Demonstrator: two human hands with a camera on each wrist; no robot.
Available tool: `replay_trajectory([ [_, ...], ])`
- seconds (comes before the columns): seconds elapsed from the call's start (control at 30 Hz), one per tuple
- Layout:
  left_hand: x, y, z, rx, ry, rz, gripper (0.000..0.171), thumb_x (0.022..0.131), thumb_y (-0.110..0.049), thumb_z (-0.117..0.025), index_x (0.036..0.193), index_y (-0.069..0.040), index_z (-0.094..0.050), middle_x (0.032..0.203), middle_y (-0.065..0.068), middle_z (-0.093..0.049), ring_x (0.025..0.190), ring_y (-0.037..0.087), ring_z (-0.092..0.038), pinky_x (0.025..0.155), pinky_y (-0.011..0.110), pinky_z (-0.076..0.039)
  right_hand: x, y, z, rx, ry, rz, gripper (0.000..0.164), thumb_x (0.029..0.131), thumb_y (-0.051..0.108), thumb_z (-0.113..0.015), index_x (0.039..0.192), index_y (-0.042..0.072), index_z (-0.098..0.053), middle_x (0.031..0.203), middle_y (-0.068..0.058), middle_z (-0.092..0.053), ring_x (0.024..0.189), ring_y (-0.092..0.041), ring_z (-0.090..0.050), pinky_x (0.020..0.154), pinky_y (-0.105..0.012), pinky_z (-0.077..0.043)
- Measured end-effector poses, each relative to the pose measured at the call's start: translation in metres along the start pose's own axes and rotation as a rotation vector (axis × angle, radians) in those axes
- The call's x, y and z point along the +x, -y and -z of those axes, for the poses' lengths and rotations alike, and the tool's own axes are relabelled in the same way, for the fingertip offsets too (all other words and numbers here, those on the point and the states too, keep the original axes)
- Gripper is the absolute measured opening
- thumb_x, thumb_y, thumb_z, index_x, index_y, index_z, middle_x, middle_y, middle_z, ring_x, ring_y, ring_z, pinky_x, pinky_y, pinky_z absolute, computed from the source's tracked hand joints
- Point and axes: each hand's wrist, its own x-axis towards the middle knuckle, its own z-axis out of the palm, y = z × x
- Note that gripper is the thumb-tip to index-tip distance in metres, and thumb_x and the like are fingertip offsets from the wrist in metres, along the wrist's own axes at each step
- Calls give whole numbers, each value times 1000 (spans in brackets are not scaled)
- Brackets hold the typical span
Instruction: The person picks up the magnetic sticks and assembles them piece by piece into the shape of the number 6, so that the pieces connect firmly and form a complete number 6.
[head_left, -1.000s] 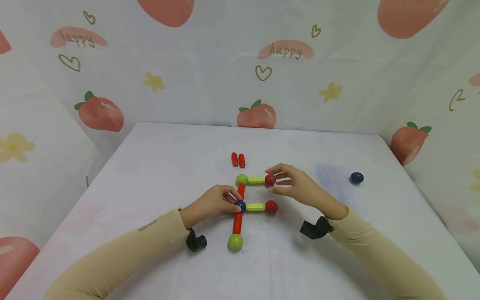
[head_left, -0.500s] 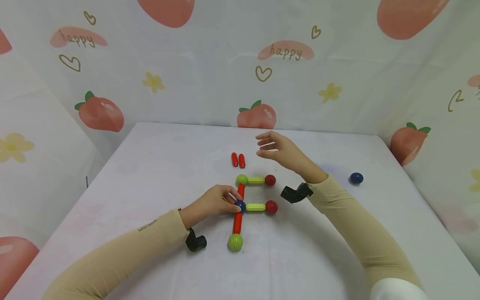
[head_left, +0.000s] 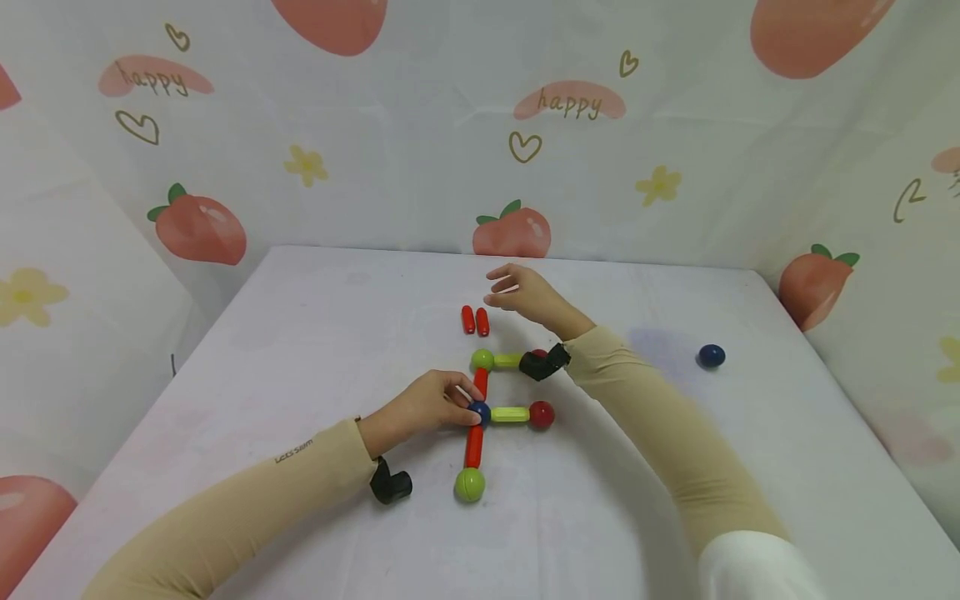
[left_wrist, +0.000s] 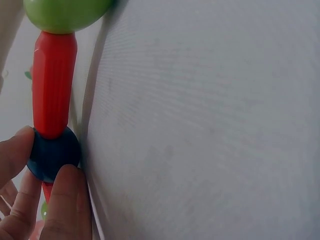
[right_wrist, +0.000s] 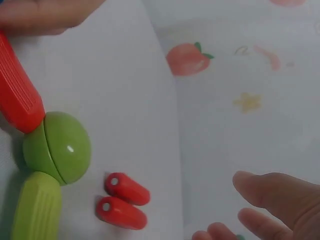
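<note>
My left hand [head_left: 429, 402] pinches a dark blue ball [left_wrist: 54, 152] between thumb and fingers. This ball joins a frame of rods and balls on the table. A red rod [head_left: 474, 447] runs from it to the near green ball [head_left: 470, 484], and another red rod [head_left: 481, 383] to the far green ball [head_left: 482, 359]. Yellow-green rods [head_left: 510, 414] reach right to red balls [head_left: 542, 415]; the right wrist's black strap partly covers the farther ball. My right hand [head_left: 528, 296], holding nothing, hovers with loosely bent fingers just right of two loose red rods [right_wrist: 122, 212].
A separate dark blue ball [head_left: 711, 356] lies on the right side of the white-covered table [head_left: 300, 333]. A printed cloth [head_left: 405, 167] hangs behind the table's far edge.
My right hand has left the farther red ball, risen toward the table's far side, then shifted left toward the loose red rods. My left hand stays on the blue ball.
</note>
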Motion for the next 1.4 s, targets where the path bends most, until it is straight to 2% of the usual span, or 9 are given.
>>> replay_trajectory([
  [0.27,-1,0,0,-1,-3,-3,22,80,-12,-79,99,-12,-70,91,6,-64,86,17,-59,68,25,-51,20,-12,-21,46,16,-110,51,91,15,-66,137,2,-49,128,-19,-57,109,-31,-60,98,-39,-49],
  [0.47,-1,-1,0,-1,-4,-11,21,80,-11,-79,99,-11,-70,91,7,-64,85,17,-59,67,25,-51,29,-19,-31,6,19,-171,48,90,18,-67,133,4,-53,126,-17,-60,101,-25,-60,90,-36,-49],
  [0.73,-1,-1,1,7,-2,-17,22,79,-12,-79,99,-12,-70,91,6,-64,85,16,-59,67,24,-49,36,-24,-36,-39,27,-188,46,88,13,-70,130,1,-56,118,-17,-64,80,-15,-58,74,-23,-48],
  [0.93,-2,-2,1,-3,3,-18,22,80,-11,-79,99,-11,-70,91,7,-64,85,17,-59,67,24,-50,35,-20,-36,-113,51,-169,38,87,12,-68,123,0,-62,93,-9,-64,74,-13,-55,67,-19,-45],
  [1.17,-1,-2,1,-20,7,-19,21,79,-11,-79,99,-11,-70,91,7,-64,85,17,-58,67,24,-49,33,-18,-36,-114,54,-178,35,86,8,-67,120,0,-62,84,-5,-59,72,-13,-55,67,-20,-46],
  [1.4,-1,0,1,-18,13,-16,22,80,-11,-79,100,-11,-70,91,7,-64,85,17,-58,67,24,-50,30,-17,-30,-78,35,-201,36,87,12,-67,121,3,-60,89,-8,-61,79,-18,-56,74,-25,-47],
])
